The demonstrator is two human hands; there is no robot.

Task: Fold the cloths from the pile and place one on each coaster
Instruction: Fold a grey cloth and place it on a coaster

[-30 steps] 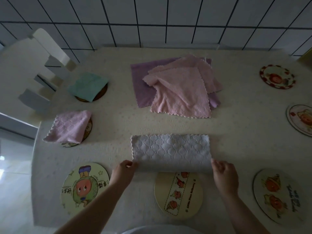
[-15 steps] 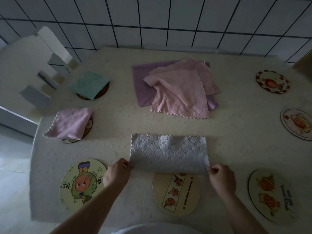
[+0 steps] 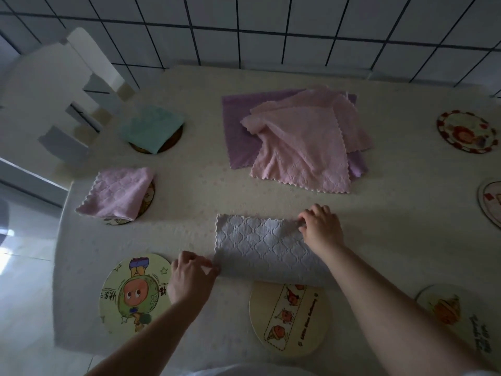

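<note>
Since half a second ago the right hand [image 3: 321, 229] has left the near right corner of the grey cloth [image 3: 260, 245] and gone to that cloth's far right corner, where its curled fingers pinch the edge and the right end of the cloth is lifted and bent over under the hand; the left hand [image 3: 191, 278] remains at the near left corner, fingers curled and pinching it. Taking this grey cloth as the landmark, it lies folded into a long band on the pale tablecloth [image 3: 189, 202], its near edge just touching or overlapping the far rim of a cream coaster with a strip of small figures [image 3: 290, 321]. Left of that, just beside the left hand, is a round coaster with a cartoon figure [image 3: 130, 294]. Farther left and beyond the grey cloth, a folded pink cloth [image 3: 116, 194] rests on a coaster, and beyond it a folded green cloth [image 3: 151, 126] rests on a brown coaster [image 3: 173, 141]. Straight beyond the grey cloth, well apart from it, is the pile [image 3: 295, 137]: rumpled pink cloths on a flat purple one. To the right lie three more coasters, one near [image 3: 455, 318], one cut by the frame edge [image 3: 490, 199], and one with a red rim farthest off [image 3: 466, 131]. A white chair [image 3: 54, 85] stands past the table's far left corner.
</note>
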